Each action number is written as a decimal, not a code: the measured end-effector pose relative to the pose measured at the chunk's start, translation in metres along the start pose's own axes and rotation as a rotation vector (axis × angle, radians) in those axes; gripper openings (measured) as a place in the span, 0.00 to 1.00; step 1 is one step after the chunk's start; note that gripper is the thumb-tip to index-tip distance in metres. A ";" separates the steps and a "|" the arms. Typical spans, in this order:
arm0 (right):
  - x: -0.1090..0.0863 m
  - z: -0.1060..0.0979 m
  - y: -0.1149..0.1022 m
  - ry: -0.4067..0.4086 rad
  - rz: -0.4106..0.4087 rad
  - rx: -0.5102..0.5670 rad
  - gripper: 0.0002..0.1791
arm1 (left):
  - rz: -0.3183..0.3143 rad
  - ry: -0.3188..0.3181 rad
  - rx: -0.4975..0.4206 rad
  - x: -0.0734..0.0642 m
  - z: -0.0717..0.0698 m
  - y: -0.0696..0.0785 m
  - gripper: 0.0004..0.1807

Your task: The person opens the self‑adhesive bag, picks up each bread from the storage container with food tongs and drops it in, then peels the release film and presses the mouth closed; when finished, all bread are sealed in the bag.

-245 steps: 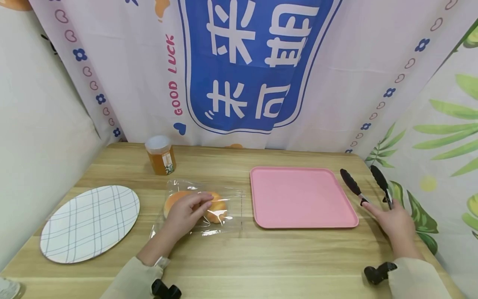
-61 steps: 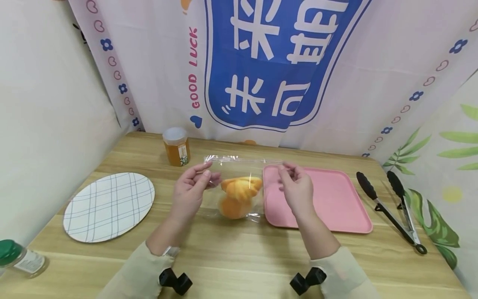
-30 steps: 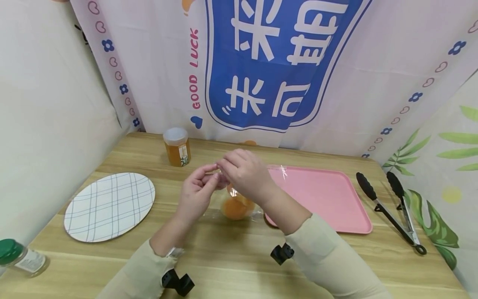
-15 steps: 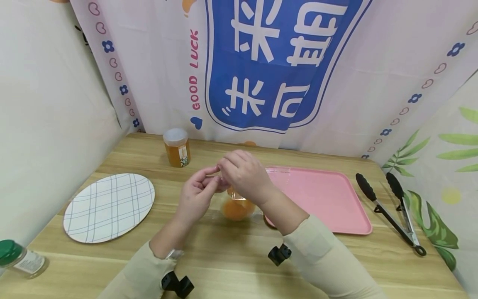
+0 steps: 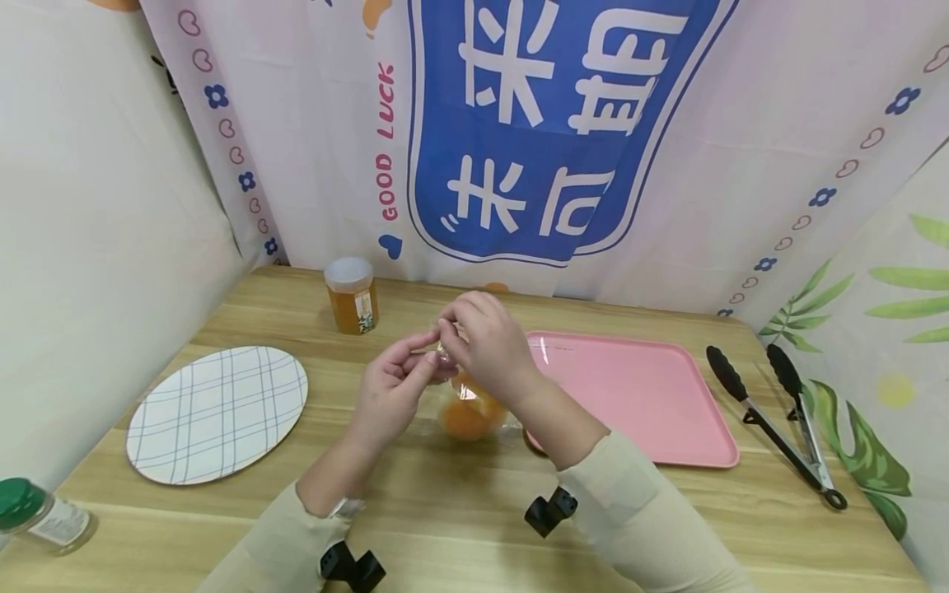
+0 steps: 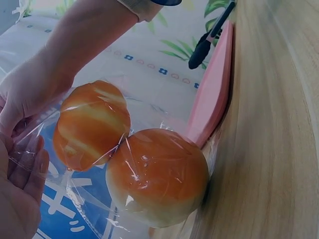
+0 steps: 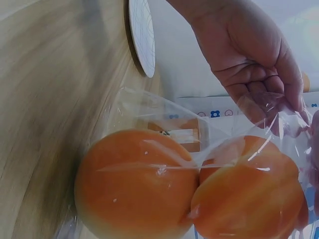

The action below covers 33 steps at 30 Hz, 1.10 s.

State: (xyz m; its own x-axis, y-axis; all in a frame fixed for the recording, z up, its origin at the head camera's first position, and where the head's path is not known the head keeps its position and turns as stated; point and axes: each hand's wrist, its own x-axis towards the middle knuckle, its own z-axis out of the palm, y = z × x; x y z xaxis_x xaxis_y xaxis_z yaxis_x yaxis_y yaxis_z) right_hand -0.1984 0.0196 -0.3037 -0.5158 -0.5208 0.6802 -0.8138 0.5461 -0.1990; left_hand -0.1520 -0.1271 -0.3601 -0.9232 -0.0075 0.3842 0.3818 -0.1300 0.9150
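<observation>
A clear plastic bag (image 5: 474, 412) with two orange buns (image 6: 157, 177) hangs upright, its bottom on the wooden table (image 5: 460, 502). My left hand (image 5: 396, 387) and right hand (image 5: 485, 346) meet at the bag's top edge, each pinching the film. In the left wrist view the lower bun rests on the table, the other bun (image 6: 89, 124) above it, and the right hand (image 6: 30, 94) grips the film. The right wrist view shows both buns (image 7: 137, 184) close up and the left hand (image 7: 249, 55) pinching the bag (image 7: 259, 119).
A pink tray (image 5: 630, 395) lies right of the bag, black tongs (image 5: 771, 420) beyond it. A checked oval plate (image 5: 215, 412) lies at left. A honey jar (image 5: 350, 295) stands behind. A green-capped bottle (image 5: 37, 515) sits at the near left corner.
Two seconds ago my hands held the bag's top stretched wide apart; the right hand has since moved left to meet the left hand. Over the last half second little has moved.
</observation>
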 end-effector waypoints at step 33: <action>0.004 -0.015 0.007 -0.034 0.437 0.431 0.05 | -0.047 0.079 0.009 0.003 0.000 0.002 0.16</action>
State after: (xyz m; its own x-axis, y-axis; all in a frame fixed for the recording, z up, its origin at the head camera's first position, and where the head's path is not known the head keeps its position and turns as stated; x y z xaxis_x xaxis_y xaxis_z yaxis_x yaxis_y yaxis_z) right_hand -0.2023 0.0316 -0.2918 -0.8285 -0.3333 0.4500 -0.5566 0.4026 -0.7267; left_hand -0.1537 -0.1277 -0.3573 -0.9407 -0.0793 0.3299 0.3377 -0.1227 0.9332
